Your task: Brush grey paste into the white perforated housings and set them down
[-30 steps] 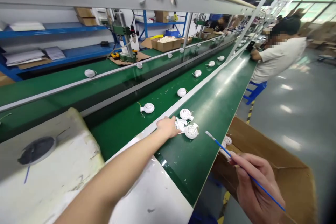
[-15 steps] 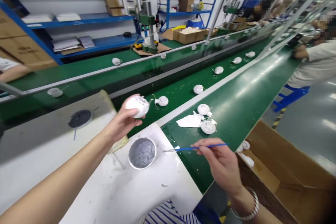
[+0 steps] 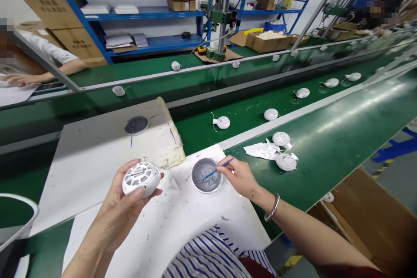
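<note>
Your left hand (image 3: pixel 122 208) cradles a round white perforated plastic housing (image 3: pixel 141 178) above the white-covered desk (image 3: pixel 192 226). Your right hand (image 3: pixel 236 177), apart from it, pinches a thin blue-handled brush (image 3: pixel 217 168), its tip inside a round metal dish of grey paste (image 3: pixel 202 178) on the desk. Beyond, on the green conveyor belt (image 3: pixel 329 139), another white perforated housing (image 3: pixel 286 162) lies beside a crumpled white wipe (image 3: pixel 260 150).

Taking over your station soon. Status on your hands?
Left hand holding white perforated shell. Right hand on blue brush, tip in grey dish. Dish sits between hands.
</note>
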Demonstrator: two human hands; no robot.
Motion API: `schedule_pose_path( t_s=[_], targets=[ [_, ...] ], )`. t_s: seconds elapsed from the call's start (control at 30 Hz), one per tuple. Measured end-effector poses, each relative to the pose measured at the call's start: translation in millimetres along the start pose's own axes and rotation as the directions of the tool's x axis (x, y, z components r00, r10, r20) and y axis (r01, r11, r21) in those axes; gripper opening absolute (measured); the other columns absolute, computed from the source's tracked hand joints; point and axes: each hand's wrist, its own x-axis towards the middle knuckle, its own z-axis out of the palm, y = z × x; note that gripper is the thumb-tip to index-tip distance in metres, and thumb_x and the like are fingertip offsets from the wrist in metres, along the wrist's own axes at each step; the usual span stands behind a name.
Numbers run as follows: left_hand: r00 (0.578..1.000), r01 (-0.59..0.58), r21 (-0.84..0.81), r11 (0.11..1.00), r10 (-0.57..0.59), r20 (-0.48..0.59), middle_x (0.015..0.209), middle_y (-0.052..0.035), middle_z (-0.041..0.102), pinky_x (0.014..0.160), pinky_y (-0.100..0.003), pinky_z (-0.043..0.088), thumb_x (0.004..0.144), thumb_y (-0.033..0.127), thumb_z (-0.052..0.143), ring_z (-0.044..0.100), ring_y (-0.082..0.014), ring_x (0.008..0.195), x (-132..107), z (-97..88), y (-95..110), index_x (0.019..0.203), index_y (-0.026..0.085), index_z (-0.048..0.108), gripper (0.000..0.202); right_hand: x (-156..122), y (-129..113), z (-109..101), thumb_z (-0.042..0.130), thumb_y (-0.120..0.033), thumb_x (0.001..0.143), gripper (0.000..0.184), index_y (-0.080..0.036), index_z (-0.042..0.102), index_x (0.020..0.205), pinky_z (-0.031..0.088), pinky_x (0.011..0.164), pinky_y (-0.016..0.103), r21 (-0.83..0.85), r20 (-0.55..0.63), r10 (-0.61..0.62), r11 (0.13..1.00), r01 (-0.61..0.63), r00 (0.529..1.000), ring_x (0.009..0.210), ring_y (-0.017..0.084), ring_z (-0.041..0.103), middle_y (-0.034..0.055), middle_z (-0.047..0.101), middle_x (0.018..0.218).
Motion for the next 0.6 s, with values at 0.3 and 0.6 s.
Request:
schedule_pose_path(
  t_s=[0.3, 0.6],
  targets=[
    [0.997, -0.007, -0.038, 0.999, 0.009, 0.072, 0.096, -0.0033, 0.06, 0.082, -0.037, 0.053, 0.062, 0.021, 0.074, 0.061, -0.0249, 0.09, 2, 4.2, -10, 0.104, 0.029, 0.05, 0.048, 6, 12, 0, 0.06, -0.038, 0.076, 0.023, -0.017, 0.051, 0.076, 0.039, 0.044, 0.02, 0.268, -0.025, 0.118, 0.957, -0.107, 0.993, 0.069, 0.017, 0.066, 0.0043, 0.065, 0.072],
    [0.989, -0.025, 0.042, 0.999, 0.018, 0.145, 0.109, -0.0045, 0.054, 0.075, -0.032, 0.052, 0.067, 0.022, 0.069, 0.055, -0.0207, 0.09, -2, 16.9, -14, 0.105, 0.027, 0.051, 0.042, 2, 15, -24, 0.07, -0.036, 0.069, 0.026, -0.015, 0.055, 0.075, 0.038, 0.046, 0.019, 0.41, -0.149, 0.233, 0.899, -0.154, 0.961, 0.052, 0.008, 0.056, 0.0037, 0.066, 0.07]
  ],
)
